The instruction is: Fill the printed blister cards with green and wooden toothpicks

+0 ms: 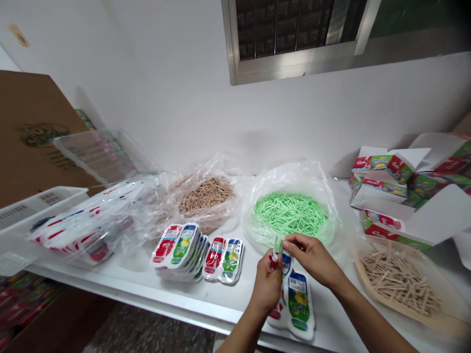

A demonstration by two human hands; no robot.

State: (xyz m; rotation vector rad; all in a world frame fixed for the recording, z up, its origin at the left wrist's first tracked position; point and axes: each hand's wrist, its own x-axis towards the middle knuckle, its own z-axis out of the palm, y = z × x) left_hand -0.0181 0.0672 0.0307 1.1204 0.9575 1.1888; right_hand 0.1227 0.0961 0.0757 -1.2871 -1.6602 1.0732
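Our hands meet at the near middle of the white worktop (121,279). Our left hand (268,287) grips the top of a bottle-printed blister pack (299,301) lying at the near edge; our right hand (312,257) pinches a green stick (276,243) at its tip. Just beyond sits a bag of green sticks (290,213), with brown sticks (206,194) further left, under a white wall and window (331,34).

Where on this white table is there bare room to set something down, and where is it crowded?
Bare: the table front edge below the bottle-shaped packs, and the strip between the green sticks and tan tray. Crowded: the back row of bags, the boxes, and around both hands.
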